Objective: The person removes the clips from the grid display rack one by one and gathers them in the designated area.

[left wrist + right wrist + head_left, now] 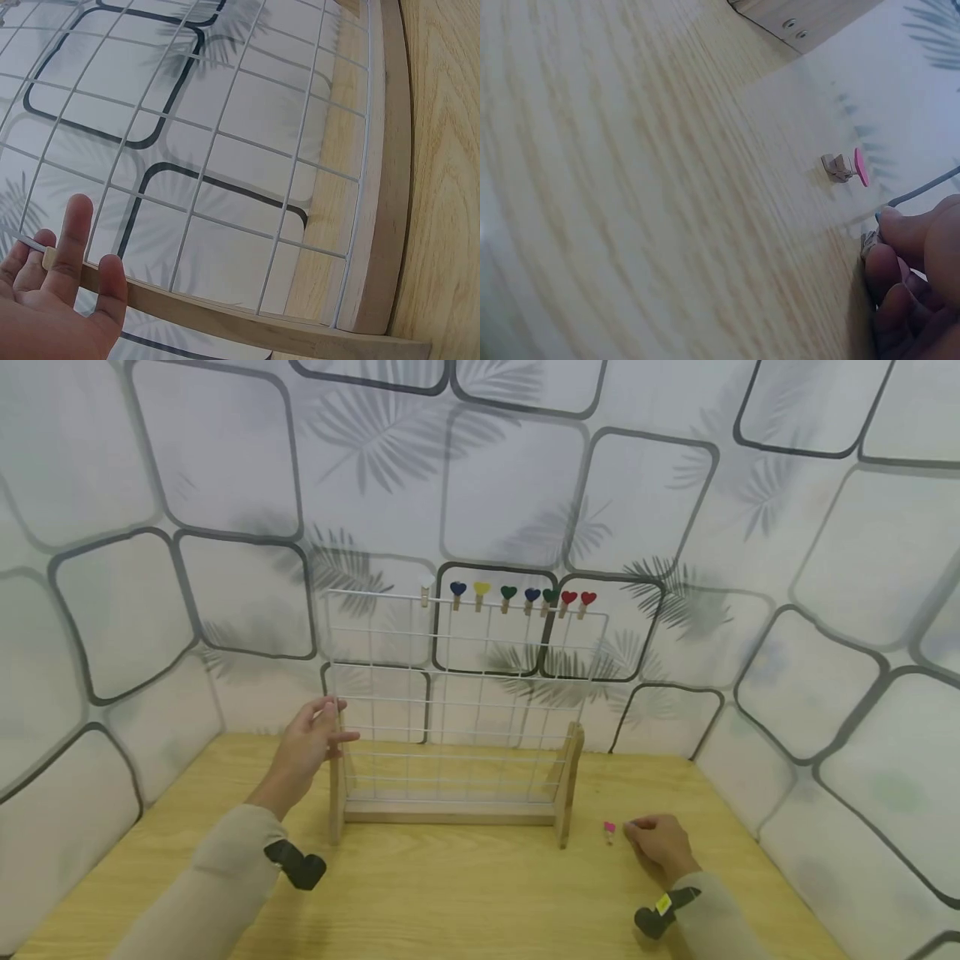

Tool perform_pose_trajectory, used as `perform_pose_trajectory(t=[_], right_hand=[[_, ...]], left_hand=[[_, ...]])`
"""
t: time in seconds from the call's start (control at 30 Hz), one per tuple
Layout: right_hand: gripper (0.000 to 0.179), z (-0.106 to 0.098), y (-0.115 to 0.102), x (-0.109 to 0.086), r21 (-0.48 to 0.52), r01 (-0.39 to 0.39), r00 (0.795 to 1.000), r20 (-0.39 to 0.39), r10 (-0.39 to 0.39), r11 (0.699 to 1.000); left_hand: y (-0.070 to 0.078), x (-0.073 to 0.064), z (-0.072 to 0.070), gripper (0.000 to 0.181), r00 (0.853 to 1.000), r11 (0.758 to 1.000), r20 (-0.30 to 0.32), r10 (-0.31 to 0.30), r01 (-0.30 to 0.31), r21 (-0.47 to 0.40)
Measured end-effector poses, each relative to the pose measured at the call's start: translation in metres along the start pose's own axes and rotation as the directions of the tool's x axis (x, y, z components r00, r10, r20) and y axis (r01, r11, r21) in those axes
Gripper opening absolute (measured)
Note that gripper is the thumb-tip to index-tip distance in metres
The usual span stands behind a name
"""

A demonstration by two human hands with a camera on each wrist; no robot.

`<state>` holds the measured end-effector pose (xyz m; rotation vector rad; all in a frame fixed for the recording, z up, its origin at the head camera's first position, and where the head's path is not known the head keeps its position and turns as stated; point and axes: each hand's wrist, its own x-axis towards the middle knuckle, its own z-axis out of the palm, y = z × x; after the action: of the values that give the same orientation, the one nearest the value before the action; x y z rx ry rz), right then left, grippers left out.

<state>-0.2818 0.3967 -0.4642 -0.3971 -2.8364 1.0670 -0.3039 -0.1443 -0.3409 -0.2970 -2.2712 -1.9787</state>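
Note:
A white wire grid rack [441, 700] stands on the table between wooden end posts. My left hand [303, 747] grips its left post, with fingers on both sides of the wood; in the left wrist view the index finger and thumb [112, 289] stick out over the wires. My right hand [662, 843] is low over the table, right of the rack. Between its thumb and finger it pinches a small wooden clothespin [869, 244], mostly hidden, with a bit of blue showing. Beside that hand lies a clothespin with a pink heart [609, 828].
Along the rack's top wire sit several heart clothespins: a white one [425, 593] at the left, then blue, yellow [482, 591], green, and red [588, 600] at the right end. A patterned wall [517, 485] stands close behind the wooden table [465, 893].

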Motion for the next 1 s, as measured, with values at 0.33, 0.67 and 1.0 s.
perform_pose_trajectory(t=[0.33,0.67,1.0], right_hand=[[0.035,-0.003,-0.001,0.001,-0.011,-0.003,1.000,-0.022,0.003,1.000],[0.040,-0.009,-0.013,-0.006,0.238,0.007,0.998,-0.064,0.009,0.971],[0.037,-0.029,-0.076,-0.008,0.466,0.076,0.991,0.064,-0.120,0.881]], left_hand=[[0.000,0.002,-0.001,0.068,1.000,1.000,0.009,0.009,-0.009,-0.001],[-0.002,0.001,-0.001,0.068,1.000,1.000,0.011,0.007,-0.007,-0.014],[-0.002,0.000,0.000,0.064,1.000,1.000,0.014,0.005,-0.005,-0.001]])
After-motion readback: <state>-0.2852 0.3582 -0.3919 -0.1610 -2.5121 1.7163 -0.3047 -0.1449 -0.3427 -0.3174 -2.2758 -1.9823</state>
